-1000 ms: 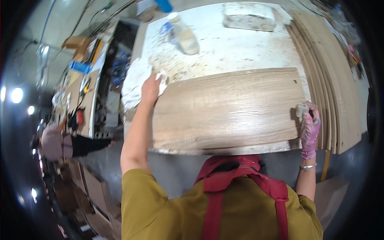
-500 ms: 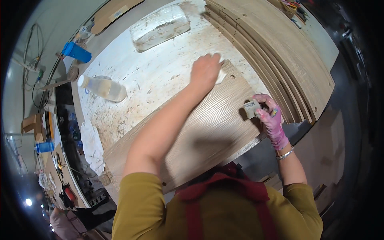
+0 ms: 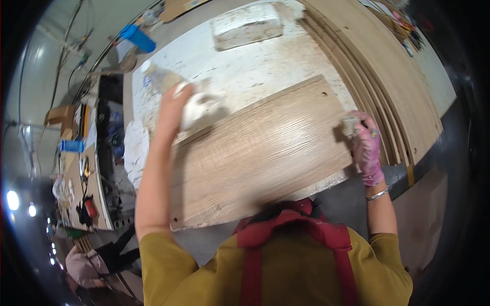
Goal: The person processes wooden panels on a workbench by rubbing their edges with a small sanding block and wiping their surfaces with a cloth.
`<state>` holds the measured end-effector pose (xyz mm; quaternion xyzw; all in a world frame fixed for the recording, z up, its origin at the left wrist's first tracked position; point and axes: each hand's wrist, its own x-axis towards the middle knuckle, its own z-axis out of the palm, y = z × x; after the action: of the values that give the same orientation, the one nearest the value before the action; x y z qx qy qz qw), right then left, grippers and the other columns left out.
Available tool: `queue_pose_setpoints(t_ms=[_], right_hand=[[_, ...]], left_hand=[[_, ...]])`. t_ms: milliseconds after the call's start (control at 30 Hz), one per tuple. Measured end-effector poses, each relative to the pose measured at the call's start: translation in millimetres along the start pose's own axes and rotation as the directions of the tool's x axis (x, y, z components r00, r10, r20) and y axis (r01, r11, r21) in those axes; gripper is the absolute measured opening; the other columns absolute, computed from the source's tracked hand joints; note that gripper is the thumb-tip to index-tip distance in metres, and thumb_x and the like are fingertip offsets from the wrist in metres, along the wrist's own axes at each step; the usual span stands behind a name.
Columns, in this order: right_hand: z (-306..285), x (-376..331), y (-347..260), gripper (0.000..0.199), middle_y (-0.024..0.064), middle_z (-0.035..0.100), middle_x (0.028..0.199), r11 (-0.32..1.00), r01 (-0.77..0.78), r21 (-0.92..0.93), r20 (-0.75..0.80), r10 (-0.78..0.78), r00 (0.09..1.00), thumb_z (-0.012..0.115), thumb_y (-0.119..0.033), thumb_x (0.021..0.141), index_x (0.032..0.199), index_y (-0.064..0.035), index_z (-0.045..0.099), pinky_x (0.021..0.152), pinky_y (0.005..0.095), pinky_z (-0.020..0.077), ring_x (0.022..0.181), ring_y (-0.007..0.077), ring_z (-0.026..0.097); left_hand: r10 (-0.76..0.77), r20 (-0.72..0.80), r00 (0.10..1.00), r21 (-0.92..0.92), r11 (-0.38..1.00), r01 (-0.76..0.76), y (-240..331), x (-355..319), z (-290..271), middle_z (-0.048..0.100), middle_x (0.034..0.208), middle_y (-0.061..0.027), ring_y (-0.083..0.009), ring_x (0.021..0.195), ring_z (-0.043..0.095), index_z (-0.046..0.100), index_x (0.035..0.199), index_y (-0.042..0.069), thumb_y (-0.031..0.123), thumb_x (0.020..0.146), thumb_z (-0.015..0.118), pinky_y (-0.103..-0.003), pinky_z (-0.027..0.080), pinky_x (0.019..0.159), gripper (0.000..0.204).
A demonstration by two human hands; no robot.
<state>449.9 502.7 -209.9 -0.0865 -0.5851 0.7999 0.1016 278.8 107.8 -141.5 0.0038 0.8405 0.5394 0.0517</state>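
A wood-grain board [image 3: 255,158] with small holes near its corners lies on the white, stained worktable [image 3: 255,66]. My bare left hand [image 3: 176,104], smeared by motion, is closed on a white cloth [image 3: 200,112] just past the board's far left edge, near a clear plastic bottle [image 3: 162,78] with a white cap. At the board's right end, my right hand [image 3: 368,153] wears a pink, stained glove. It pinches a small pale block [image 3: 350,125] between thumb and fingers; the block's exact kind does not show.
Several similar boards [image 3: 377,81] are stacked on the right. A wrapped white block [image 3: 247,28] stands at the back, and a blue bottle [image 3: 139,39] at the far left. Another white cloth [image 3: 137,153] hangs over the left edge. Lower left, a person [image 3: 87,265] is bent over.
My left hand has swept the white cloth left from the board's far right corner to beyond its far edge. The right hand keeps the pale block near the right end. The view has shifted.
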Motion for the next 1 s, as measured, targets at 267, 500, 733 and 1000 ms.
queue_pose_setpoints(t_ms=[267, 500, 733, 1000], right_hand=[[-30, 136, 32, 0.03, 0.0087, 0.062, 0.11, 0.939, -0.059, 0.338, 0.094, 0.028, 0.995, 0.054, -0.02, 0.091, 0.114, -0.0019, 0.058, 0.094, 0.0377, 0.0429, 0.1, 0.0209, 0.057], [-30, 155, 47, 0.029, 0.0113, 0.063, 0.104, 0.883, -0.051, 0.466, 0.186, -0.041, 0.982, 0.051, -0.018, 0.092, 0.112, 0.0016, 0.059, 0.092, 0.04, 0.0429, 0.093, 0.0256, 0.055], [-48, 156, 49, 0.035, 0.0165, 0.059, 0.113, 0.788, -0.003, 0.616, 0.147, -0.111, 0.983, 0.053, -0.012, 0.087, 0.117, 0.0057, 0.055, 0.091, 0.0396, 0.0419, 0.094, 0.028, 0.053], [-42, 157, -52, 0.044, 0.017, 0.046, 0.134, 0.519, -0.208, 0.829, 0.396, -0.281, 0.874, 0.05, -0.008, 0.09, 0.132, 0.0044, 0.044, 0.111, 0.0391, 0.028, 0.123, 0.0244, 0.043]], left_hand=[[-0.357, -0.169, 0.919, 0.419, 0.818, 0.395, -142, -148, -174, 0.068, 0.087, -0.0136, -0.0186, 0.074, 0.06, 0.066, 0.101, -0.001, 0.021, 0.081, 0.055, -0.031, 0.046, 0.069, 0.031], [-0.299, -0.188, 0.936, 0.604, 0.716, 0.35, -127, -153, -148, 0.062, 0.08, -0.0278, -0.0406, 0.078, 0.061, 0.062, 0.088, -0.008, 0.028, 0.079, 0.054, -0.045, 0.045, 0.073, 0.038], [-0.366, -0.165, 0.916, 0.681, 0.629, 0.374, -98, -150, -153, 0.062, 0.082, -0.0297, -0.0436, 0.081, 0.061, 0.064, 0.086, -0.006, 0.029, 0.078, 0.054, -0.046, 0.046, 0.074, 0.037], [-0.067, -0.479, 0.875, 0.377, 0.885, 0.274, -23, -202, -193, 0.063, 0.071, -0.0078, -0.0108, 0.064, 0.055, 0.063, 0.088, -0.004, 0.016, 0.085, 0.052, -0.031, 0.043, 0.058, 0.023]])
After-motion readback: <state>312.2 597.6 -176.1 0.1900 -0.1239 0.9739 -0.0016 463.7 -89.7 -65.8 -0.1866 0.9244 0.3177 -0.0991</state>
